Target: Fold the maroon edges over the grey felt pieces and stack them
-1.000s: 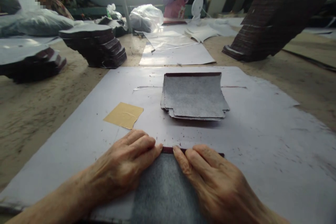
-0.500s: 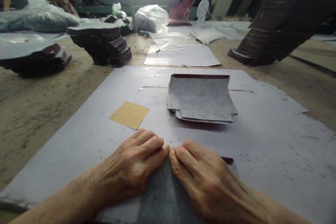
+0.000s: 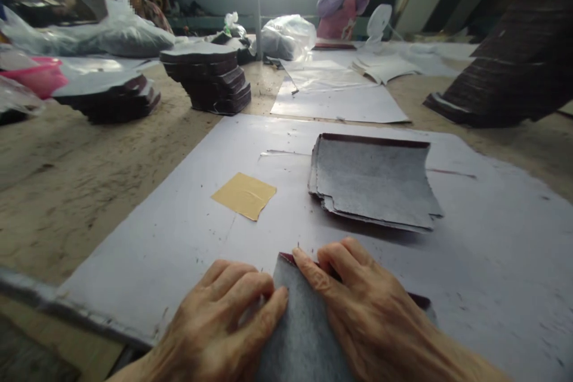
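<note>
A grey felt-like sheet [image 3: 302,334] with a dark maroon folded edge lies in front of me on a large white paper [image 3: 179,209]. My left hand [image 3: 219,328] presses flat on its left side, fingers together. On the far maroon edge my right hand [image 3: 367,316] lies flat, fingertips at the sheet's top corner. Beyond my hands sits a small stack of similar grey sheets [image 3: 373,182]. A tan square of paper [image 3: 244,195] lies to the left of that stack.
Piles of dark maroon pieces stand at the left [image 3: 111,95], centre left [image 3: 210,77] and far right [image 3: 514,77]. White sheets [image 3: 340,95] and plastic bags [image 3: 286,36] lie further back. A person in a pink apron [image 3: 344,0] stands at the far end. A pink tub [image 3: 38,74] sits far left.
The view has swung left and down. My left hand slid back toward me along the sheet's left side, while my right hand stays on the maroon edge, which now shows at its corner.
</note>
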The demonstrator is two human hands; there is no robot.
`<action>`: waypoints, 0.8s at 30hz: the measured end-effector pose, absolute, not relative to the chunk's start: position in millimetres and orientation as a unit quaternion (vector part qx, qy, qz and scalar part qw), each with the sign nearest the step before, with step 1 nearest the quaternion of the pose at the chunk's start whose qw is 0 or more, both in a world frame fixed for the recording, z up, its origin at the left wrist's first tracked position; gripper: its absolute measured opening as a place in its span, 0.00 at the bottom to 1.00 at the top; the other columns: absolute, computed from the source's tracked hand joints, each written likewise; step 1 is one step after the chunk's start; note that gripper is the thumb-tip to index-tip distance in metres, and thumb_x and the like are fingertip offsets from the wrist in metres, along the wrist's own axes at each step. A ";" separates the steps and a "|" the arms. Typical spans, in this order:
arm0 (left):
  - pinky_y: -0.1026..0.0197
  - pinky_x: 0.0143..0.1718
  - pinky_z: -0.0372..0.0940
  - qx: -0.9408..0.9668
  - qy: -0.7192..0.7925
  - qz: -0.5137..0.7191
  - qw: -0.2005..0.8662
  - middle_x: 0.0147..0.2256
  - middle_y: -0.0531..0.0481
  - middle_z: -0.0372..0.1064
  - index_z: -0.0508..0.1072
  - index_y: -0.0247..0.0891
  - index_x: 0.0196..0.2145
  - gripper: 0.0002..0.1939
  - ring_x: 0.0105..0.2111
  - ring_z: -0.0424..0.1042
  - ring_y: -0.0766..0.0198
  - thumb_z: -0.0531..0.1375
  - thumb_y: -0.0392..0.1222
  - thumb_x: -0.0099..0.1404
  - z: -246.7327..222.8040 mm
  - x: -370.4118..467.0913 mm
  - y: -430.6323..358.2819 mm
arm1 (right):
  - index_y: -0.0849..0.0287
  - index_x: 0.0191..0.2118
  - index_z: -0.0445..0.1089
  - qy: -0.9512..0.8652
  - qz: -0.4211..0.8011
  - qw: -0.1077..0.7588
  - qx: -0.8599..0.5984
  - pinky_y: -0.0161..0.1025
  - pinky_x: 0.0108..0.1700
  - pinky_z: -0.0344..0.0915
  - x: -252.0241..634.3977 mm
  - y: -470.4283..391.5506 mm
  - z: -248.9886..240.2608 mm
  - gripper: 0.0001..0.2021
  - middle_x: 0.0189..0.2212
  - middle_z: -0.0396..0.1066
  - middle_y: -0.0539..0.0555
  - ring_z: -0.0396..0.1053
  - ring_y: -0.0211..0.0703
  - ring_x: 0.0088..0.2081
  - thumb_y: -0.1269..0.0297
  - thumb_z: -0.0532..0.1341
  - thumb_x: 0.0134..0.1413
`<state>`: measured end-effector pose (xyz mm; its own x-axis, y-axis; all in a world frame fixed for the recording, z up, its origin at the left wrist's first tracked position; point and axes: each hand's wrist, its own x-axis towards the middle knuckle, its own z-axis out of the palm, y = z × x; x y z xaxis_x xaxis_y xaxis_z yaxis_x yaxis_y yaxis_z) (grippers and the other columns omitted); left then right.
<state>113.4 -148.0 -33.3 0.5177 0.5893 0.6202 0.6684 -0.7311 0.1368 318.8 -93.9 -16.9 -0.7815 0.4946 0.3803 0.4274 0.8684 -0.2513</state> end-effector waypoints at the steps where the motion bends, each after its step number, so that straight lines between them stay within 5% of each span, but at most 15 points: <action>1: 0.56 0.31 0.64 -0.870 -0.358 -0.333 0.066 0.34 0.40 0.65 0.69 0.28 0.42 0.17 0.33 0.64 0.59 0.47 0.28 0.58 -35.1 113.6 -148.8 | 0.71 0.53 0.59 -0.943 0.070 0.214 -0.246 0.44 0.39 0.66 317.8 -93.8 -15.8 0.23 0.34 0.61 0.60 0.57 0.44 0.36 0.80 0.47 0.49; 8: 0.54 0.35 0.64 -0.878 -0.343 -0.316 0.104 0.35 0.39 0.65 0.69 0.24 0.41 0.15 0.36 0.64 0.57 0.47 0.29 0.61 -34.9 113.0 -149.5 | 0.70 0.53 0.59 -0.951 0.013 0.175 -0.255 0.43 0.34 0.67 313.7 -96.4 -14.1 0.24 0.35 0.61 0.63 0.60 0.45 0.35 0.79 0.46 0.47; 18: 0.56 0.35 0.65 -0.874 -0.350 -0.318 0.114 0.33 0.41 0.66 0.70 0.25 0.40 0.15 0.35 0.65 0.59 0.47 0.30 0.61 -32.7 116.0 -149.7 | 0.56 0.56 0.56 -0.952 0.031 0.097 -0.289 0.35 0.26 0.64 308.8 -96.0 -10.3 0.32 0.35 0.62 0.58 0.62 0.41 0.30 0.78 0.50 0.40; 21: 0.56 0.35 0.66 -0.876 -0.348 -0.314 0.109 0.33 0.41 0.66 0.70 0.25 0.40 0.16 0.35 0.65 0.59 0.47 0.29 0.60 -31.1 116.4 -149.1 | 0.51 0.58 0.51 -0.939 0.095 0.148 -0.296 0.35 0.27 0.62 313.2 -94.1 -9.8 0.33 0.33 0.60 0.54 0.60 0.38 0.28 0.79 0.49 0.44; 24: 0.56 0.33 0.66 -0.878 -0.349 -0.307 0.114 0.34 0.41 0.66 0.70 0.27 0.41 0.16 0.34 0.64 0.59 0.47 0.30 0.60 -30.9 116.2 -149.2 | 0.58 0.51 0.60 -0.901 0.166 0.260 -0.306 0.35 0.32 0.62 321.2 -90.7 -8.9 0.19 0.31 0.61 0.54 0.61 0.38 0.31 0.76 0.49 0.53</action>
